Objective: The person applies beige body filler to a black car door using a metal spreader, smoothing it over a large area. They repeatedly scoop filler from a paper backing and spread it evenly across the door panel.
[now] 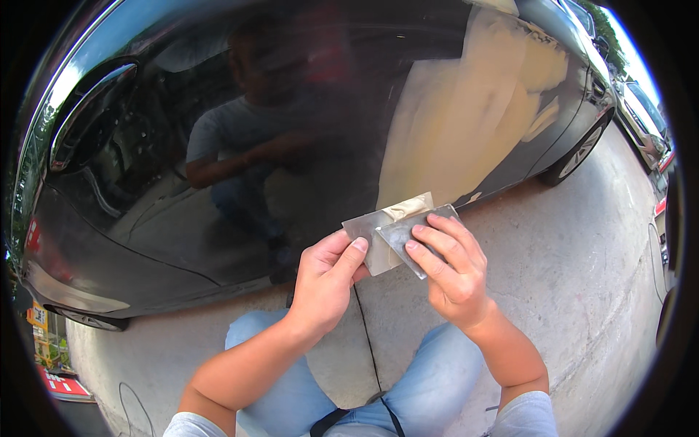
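My left hand (324, 277) grips a flat, translucent grey plate (368, 247) with a lump of beige paste (406, 206) along its upper part. My right hand (455, 280) holds a second flat metal plate (397, 237), its fingers on the face, overlapping the first plate near the paste. Both tools are held in front of a dark car panel (306, 131), which carries a large irregular patch of smooth beige filler (466, 124) at the upper right.
The car's wheel (575, 156) stands on grey concrete (597, 262) at the right. A cable (364, 335) runs between my jeans-clad legs (429, 379). Another car (641, 124) is at the far right, and red boards (62, 386) lie at the lower left.
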